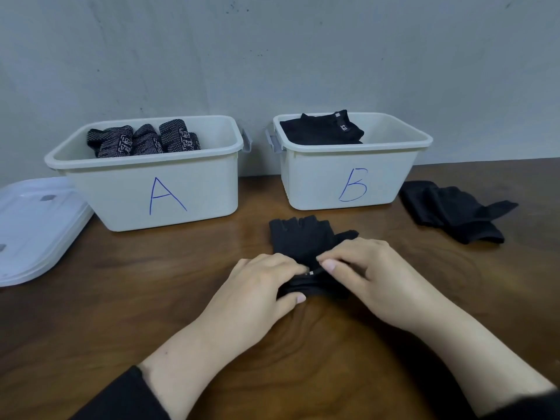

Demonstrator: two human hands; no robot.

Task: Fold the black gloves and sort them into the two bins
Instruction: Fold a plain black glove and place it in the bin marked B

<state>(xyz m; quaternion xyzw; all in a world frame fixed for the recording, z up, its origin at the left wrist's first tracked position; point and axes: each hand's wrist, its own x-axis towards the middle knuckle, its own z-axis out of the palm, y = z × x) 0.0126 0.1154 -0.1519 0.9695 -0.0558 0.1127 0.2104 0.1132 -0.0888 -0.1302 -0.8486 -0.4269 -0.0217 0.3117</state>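
A plain black fingerless glove (303, 237) lies on the wooden table in front of the bins, its finger stubs pointing away from me. My left hand (260, 283) and my right hand (366, 268) both pinch its cuff end, which is rolled up toward the fingers. Bin A (194, 192) holds several folded patterned black gloves (142, 140). Bin B (318, 180) holds folded plain black gloves (324, 130). Loose plain black gloves (454, 210) lie in a small pile to the right of bin B.
Translucent white lids (33, 225) lie stacked at the table's left edge, beside bin A. A grey wall stands directly behind both bins. Bare wooden tabletop (121, 298) stretches in front of bin A.
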